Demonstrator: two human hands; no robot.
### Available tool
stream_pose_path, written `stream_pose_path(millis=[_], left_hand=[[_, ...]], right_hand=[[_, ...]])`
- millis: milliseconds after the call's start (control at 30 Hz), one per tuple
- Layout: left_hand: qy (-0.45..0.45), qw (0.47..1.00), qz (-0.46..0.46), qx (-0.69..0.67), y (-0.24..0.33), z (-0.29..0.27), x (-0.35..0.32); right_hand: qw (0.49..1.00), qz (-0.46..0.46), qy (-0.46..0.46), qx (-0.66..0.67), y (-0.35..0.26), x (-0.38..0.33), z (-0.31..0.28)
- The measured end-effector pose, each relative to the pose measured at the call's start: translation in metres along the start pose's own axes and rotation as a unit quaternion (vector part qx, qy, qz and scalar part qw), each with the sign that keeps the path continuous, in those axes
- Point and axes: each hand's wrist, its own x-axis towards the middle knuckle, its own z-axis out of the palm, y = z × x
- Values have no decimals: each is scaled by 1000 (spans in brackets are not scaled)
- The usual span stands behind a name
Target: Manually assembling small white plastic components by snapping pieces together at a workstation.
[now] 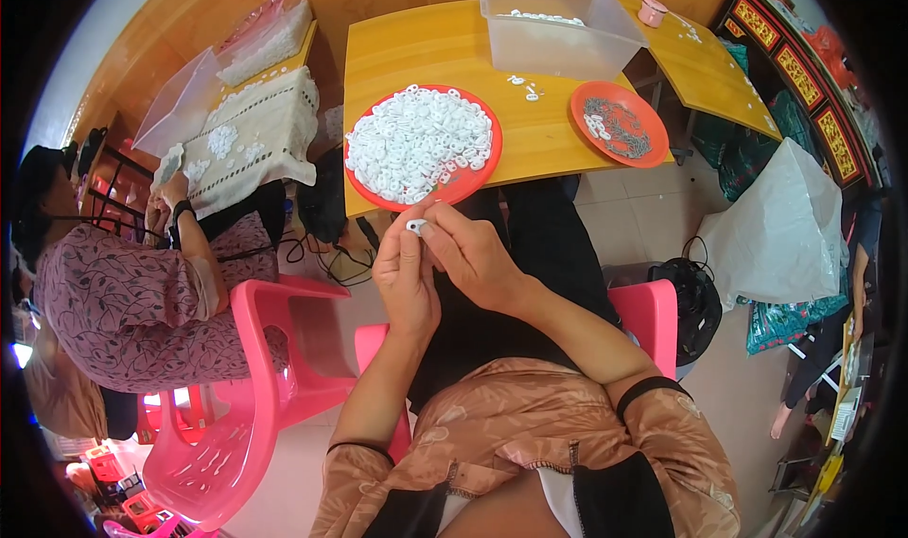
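Both hands are up over the lap, at six o'clock from the big red plate (470, 181), and between them sits one small white ring (415, 225). The left hand (405, 275) is closed, thumb and forefinger pinching that ring; the right hand (470, 254) is curled in from three o'clock, its fingertips (427, 224) pressed onto the same piece. Judging by the size, the ring weighs next to nothing, looks like stiff moulded plastic, smooth and probably a bit slippery, so a fingertip pinch on the outer rim seems the only sensible hold; a full-hand grip would swallow it. Whether something else is tucked under the right fingers, I cannot tell. Now down in size: the yellow table (530, 136) carries a clear tub (558, 42) at twelve o'clock, the red plate heaped with the same white rings, each a flat little loop with a hole, and a smaller orange plate (653, 146) at two o'clock holding grey metal bits (619, 127). A few loose rings (525, 86) lie between plates and tub. At nine o'clock another person's hand (168, 190) works at a separate cloth-covered table.
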Motion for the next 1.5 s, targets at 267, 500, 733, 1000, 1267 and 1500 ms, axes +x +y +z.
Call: stream_pose_path(millis=[267,500,733,1000,1267,1500], left_hand=[[22,999,-2,30,2,-2,5],[23,996,24,83,-5,-3,8],[67,988,37,131,-2,-5,10],[64,989,-37,126,-1,-8,12],[58,989,-23,136,-1,-13,13],[30,993,-47,106,1,-12,14]], right_hand=[[944,199,-60,256,-2,4,-10],[905,275,2,324,3,5,-14],[952,223,7,209,6,6,-14],[993,104,52,-20,2,9,-21],[991,125,6,-43,3,9,-21],[955,242,33,166,16,9,-25]])
